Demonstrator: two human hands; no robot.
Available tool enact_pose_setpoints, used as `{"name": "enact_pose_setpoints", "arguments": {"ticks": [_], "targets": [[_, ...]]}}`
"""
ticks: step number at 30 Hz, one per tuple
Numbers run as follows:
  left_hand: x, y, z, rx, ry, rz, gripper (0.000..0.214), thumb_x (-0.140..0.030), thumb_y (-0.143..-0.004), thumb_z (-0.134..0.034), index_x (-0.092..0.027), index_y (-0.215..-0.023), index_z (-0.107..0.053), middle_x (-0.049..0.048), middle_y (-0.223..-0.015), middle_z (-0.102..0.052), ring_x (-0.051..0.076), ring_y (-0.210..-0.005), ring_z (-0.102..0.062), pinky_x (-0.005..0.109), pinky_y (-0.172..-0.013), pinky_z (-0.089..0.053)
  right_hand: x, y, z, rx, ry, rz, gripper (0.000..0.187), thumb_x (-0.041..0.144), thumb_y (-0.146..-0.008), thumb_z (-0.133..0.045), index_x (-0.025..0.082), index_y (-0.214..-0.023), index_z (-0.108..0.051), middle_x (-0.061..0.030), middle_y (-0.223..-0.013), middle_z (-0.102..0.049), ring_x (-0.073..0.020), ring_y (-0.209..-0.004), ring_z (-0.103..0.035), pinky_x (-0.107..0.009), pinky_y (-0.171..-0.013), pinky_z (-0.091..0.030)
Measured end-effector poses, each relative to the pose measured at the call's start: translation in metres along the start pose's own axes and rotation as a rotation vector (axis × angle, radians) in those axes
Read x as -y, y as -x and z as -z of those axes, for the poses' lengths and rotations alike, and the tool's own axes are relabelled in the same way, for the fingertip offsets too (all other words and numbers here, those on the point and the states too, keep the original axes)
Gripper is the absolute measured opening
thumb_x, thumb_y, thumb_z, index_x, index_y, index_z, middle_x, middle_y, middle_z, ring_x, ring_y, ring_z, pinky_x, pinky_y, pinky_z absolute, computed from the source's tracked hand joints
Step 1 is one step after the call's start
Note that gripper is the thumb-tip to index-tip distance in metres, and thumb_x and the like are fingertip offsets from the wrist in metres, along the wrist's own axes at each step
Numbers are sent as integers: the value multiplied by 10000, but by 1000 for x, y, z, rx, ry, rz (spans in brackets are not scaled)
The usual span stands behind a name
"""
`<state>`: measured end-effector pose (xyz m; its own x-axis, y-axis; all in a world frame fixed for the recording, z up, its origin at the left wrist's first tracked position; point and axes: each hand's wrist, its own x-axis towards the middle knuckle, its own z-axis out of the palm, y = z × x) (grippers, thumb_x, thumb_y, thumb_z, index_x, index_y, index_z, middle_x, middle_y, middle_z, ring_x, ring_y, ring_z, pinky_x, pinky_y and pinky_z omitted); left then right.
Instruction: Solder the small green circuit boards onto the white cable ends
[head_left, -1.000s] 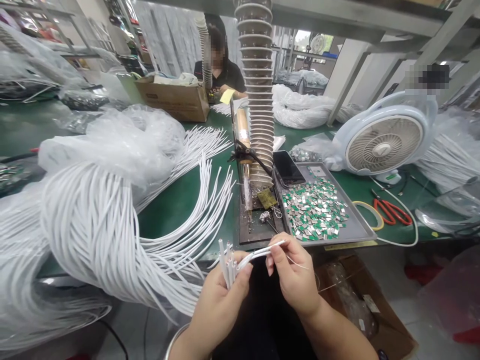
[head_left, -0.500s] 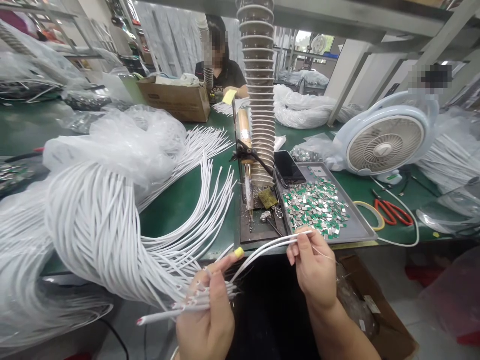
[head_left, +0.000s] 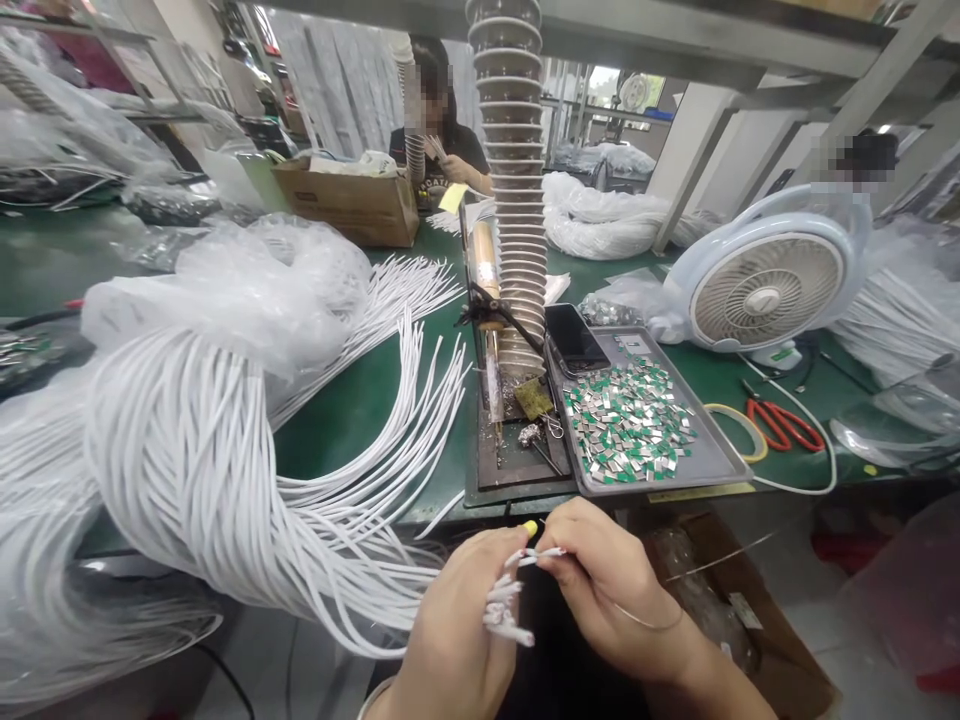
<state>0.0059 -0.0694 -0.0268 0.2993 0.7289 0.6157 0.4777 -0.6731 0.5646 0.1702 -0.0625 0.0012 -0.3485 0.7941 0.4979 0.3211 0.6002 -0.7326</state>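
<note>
My left hand is closed round a bunch of white cable ends, low in the view and in front of the table edge. Close beside it, my right hand pinches one white cable end from that bunch, and a thin wire runs off to the right from its fingers. The cables lead left into a big bundle of white cables lying on the green table.
A soldering stand on a dark plate sits straight ahead, with a ribbed hose above it. A metal tray holds several small green boards and a phone. A fan and red scissors lie right. A person sits across the table.
My hands have come together low at the table edge. The right hand moved down and left with its cable end, and the left hand turned so the bunch of ends faces right.
</note>
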Motion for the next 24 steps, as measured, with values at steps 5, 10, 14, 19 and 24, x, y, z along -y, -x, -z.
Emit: {"name": "enact_pose_setpoints", "arguments": {"ticks": [5, 10, 14, 19, 24], "targets": [[0, -3, -3, 75, 50, 31, 280, -58, -862, -438, -204, -1087, -518, 61, -903, -688, 186, -861, -654, 280, -789, -513, -5, 0, -8, 40, -3, -25, 148, 125, -909, -426, 194, -842, -539, -33, -759, -540, -147, -711, -518, -258, -642, -483], [4, -5, -6, 214, 180, 228, 194, -120, -924, -380, -208, -954, -550, 42, -828, -633, 168, -750, -611, 272, -701, -487, -11, 2, -15, -56, -39, -119, 137, 150, -904, -451, 186, -840, -566, -31, -758, -562, -143, -705, -546, -261, -648, -478], [6, -10, -4, 227, 269, 377, 177, -180, -947, -363, -218, -910, -532, 27, -830, -592, 172, -752, -575, 284, -724, -459, -18, 6, -15, -133, -62, -121, 127, 188, -911, -465, 192, -979, -572, -49, -841, -574, -160, -772, -558, -285, -682, -481], [9, -15, -2, 137, 362, 592, 192, -323, -939, -384, -214, -818, -486, 19, -772, -547, 181, -708, -529, 306, -691, -444, -26, 16, -14, -115, -143, -112, 302, 266, -970, -340, 203, -1229, -483, -77, -952, -550, -169, -827, -547, -308, -712, -485], [9, -17, 2, 129, 475, 686, 147, -350, -872, -512, -211, -830, -540, 3, -759, -545, 181, -701, -533, 291, -668, -444, -21, 18, -13, 76, -207, -88, 310, 359, -980, -297, 192, -1014, -556, -44, -813, -536, -155, -755, -515, -284, -690, -461]]}}
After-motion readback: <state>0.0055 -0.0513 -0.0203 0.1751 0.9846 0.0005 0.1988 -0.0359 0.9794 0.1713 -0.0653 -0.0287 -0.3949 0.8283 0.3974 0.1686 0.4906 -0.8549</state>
